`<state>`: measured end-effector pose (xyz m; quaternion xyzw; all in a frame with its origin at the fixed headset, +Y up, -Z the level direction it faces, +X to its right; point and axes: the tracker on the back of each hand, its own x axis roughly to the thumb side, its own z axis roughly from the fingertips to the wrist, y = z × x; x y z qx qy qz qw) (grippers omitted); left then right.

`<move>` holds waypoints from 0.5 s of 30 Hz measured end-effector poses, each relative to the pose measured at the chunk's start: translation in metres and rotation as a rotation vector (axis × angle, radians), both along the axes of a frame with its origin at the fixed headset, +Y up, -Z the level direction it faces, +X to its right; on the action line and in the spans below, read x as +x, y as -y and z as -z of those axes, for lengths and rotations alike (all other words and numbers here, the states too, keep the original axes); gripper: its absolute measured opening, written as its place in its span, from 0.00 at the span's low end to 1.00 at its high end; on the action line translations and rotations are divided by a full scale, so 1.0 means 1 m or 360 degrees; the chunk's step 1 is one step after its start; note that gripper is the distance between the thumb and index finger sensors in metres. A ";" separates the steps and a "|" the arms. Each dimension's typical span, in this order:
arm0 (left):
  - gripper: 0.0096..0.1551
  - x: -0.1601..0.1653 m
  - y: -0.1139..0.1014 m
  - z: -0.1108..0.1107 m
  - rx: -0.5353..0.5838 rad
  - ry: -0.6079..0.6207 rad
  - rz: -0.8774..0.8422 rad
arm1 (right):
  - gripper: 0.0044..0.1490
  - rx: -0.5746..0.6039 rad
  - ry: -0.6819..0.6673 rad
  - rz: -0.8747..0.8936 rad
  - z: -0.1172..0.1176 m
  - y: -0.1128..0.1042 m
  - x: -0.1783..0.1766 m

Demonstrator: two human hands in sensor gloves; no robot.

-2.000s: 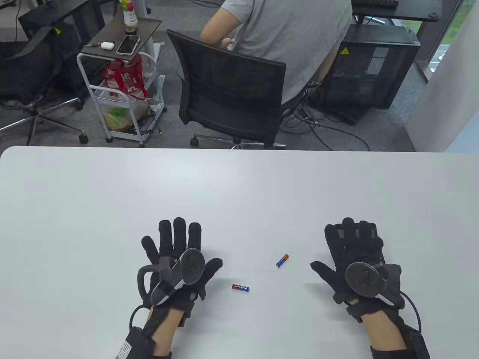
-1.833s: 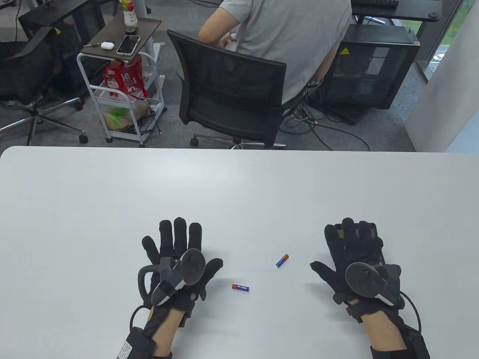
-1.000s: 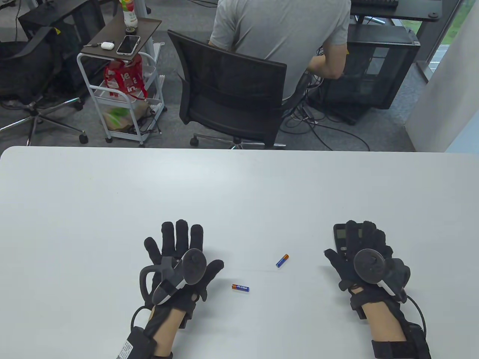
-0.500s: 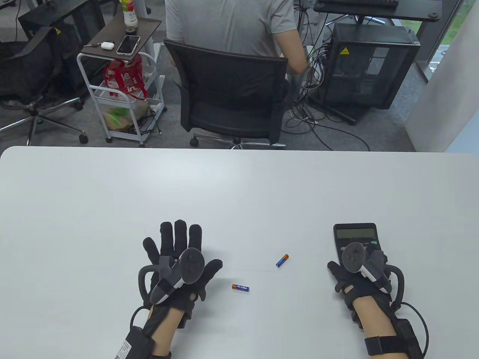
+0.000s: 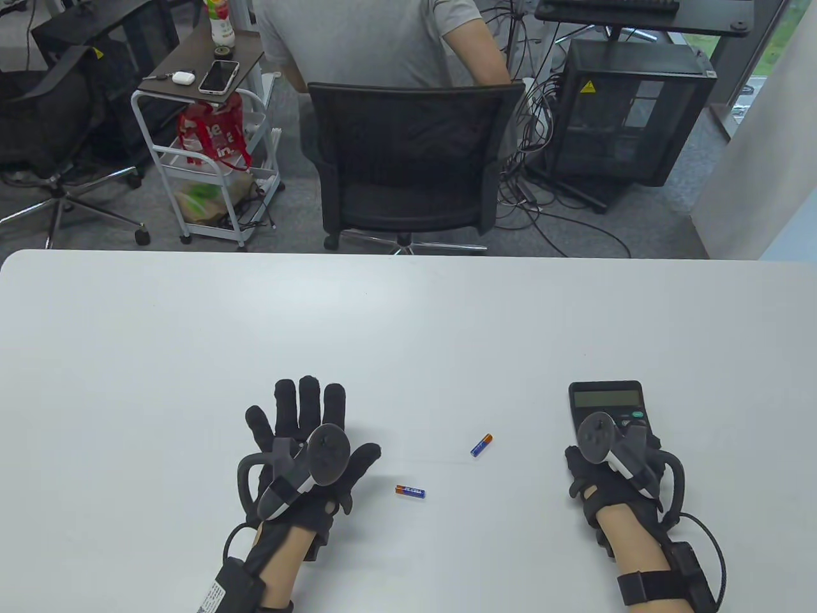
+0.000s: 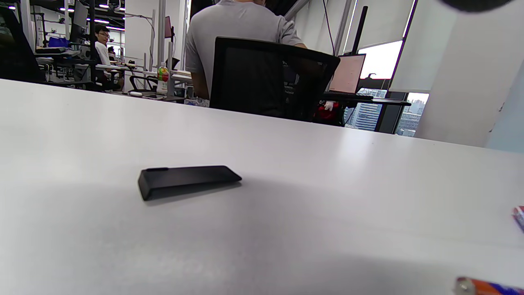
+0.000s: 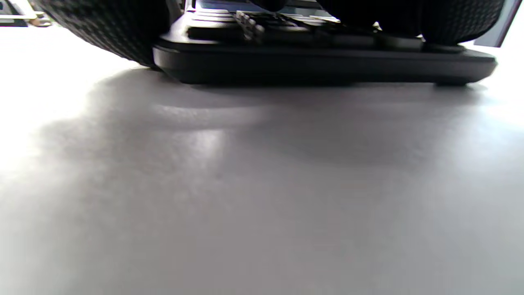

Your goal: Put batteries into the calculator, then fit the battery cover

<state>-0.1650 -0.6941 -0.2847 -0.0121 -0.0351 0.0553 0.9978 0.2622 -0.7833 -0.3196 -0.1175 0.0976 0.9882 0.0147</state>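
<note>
A black calculator [image 5: 606, 401] lies face up on the white table [image 5: 408, 319] at the right, display away from me. My right hand [image 5: 605, 469] curls over its near end. In the right wrist view the thumb [image 7: 102, 28] sits at the calculator's [image 7: 323, 61] left edge and the fingers [image 7: 462, 20] rest on the keys. Two small batteries [image 5: 482, 445] [image 5: 410, 491] lie loose between my hands. My left hand [image 5: 306, 428] is spread flat and open. The black battery cover [image 6: 188, 180] lies on the table in the left wrist view; my left hand hides it in the table view.
A person sits in a black office chair [image 5: 415, 159] just beyond the table's far edge. A white cart [image 5: 204, 166] with a phone stands at the far left. A black computer case [image 5: 629, 115] stands at the far right.
My right hand has drawn back toward me and curled over the calculator's near end, uncovering its display. My left hand has not moved. The person behind has turned in the chair.
</note>
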 end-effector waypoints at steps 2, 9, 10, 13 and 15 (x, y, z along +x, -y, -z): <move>0.61 0.001 0.000 0.000 -0.0002 0.0005 0.0001 | 0.54 -0.0067 -0.0007 -0.0058 0.001 0.002 -0.006; 0.61 0.002 0.001 0.000 -0.0002 0.0017 -0.0012 | 0.49 0.0157 0.0076 -0.0178 0.000 -0.014 0.000; 0.61 0.003 0.001 0.000 -0.0007 0.0018 -0.0013 | 0.46 0.0257 0.0104 -0.0205 -0.002 -0.017 0.003; 0.61 0.003 0.001 0.000 -0.0011 0.0022 -0.0018 | 0.42 0.0336 0.0142 -0.0092 -0.006 -0.024 0.008; 0.61 0.004 0.002 0.000 -0.0011 0.0028 -0.0027 | 0.42 0.0458 0.0155 -0.0059 -0.010 -0.032 0.010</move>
